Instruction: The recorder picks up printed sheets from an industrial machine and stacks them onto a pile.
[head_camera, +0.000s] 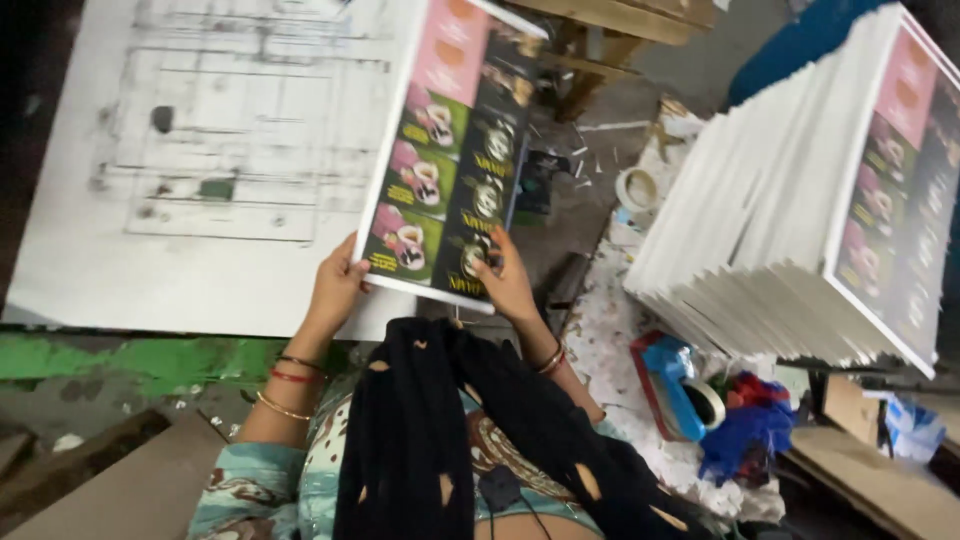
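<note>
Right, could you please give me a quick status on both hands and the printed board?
Left hand and right hand grip the printed board by its near edge. Board tilted over the white sheet. Stack of boards apart, to the right.

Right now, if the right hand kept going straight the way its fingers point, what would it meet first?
The right hand already touches the printed board, fingers pointing up its face. Going on, it would likely just slide along that board toward its far edge; beyond that, depth is unclear.
</note>
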